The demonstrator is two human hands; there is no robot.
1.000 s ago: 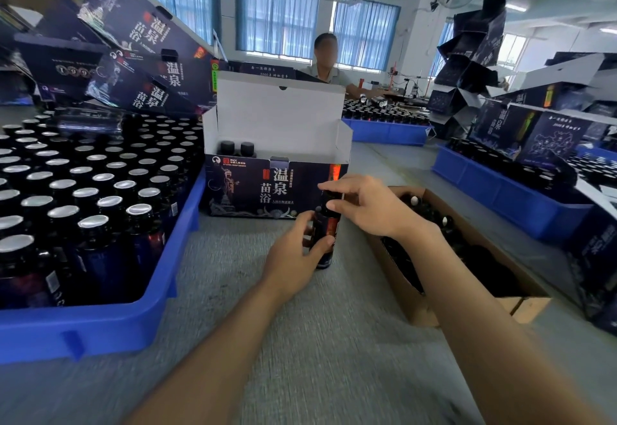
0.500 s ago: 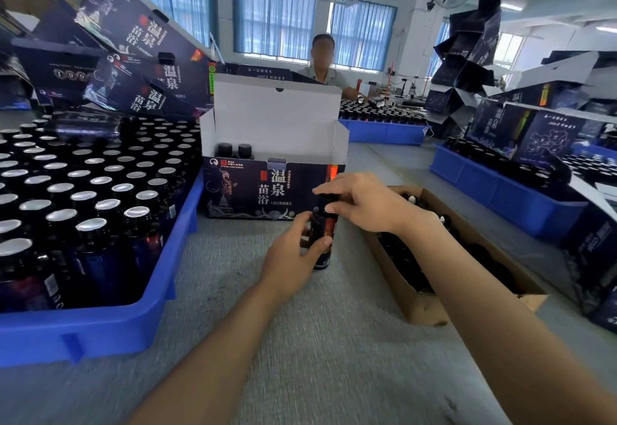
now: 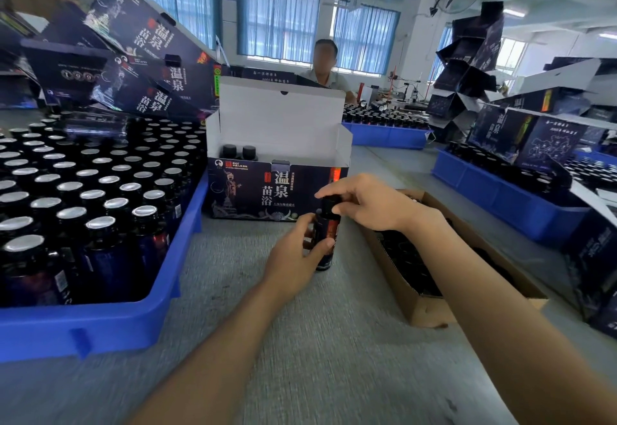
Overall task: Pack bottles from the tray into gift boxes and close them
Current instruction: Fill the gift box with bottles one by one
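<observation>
Bottle: dark glass with a red-and-black label; upright on the grey counter, just in front of the open gift box
Left hand: wrapped round the bottle's lower body; thumb lying across the label
Right hand: fingers curled over the black cap, gripping it from above
Gift box: dark printed front; white lid flap standing up at the back; two capped bottles stand at its left end
Tray: blue; on the left, just beside the gift box; packed with upright silver-topped bottles
Cardboard box: brown, open; right of the hands; contents too dark to tell
Behind: stacked gift boxes beyond the tray; a person across the counter
</observation>
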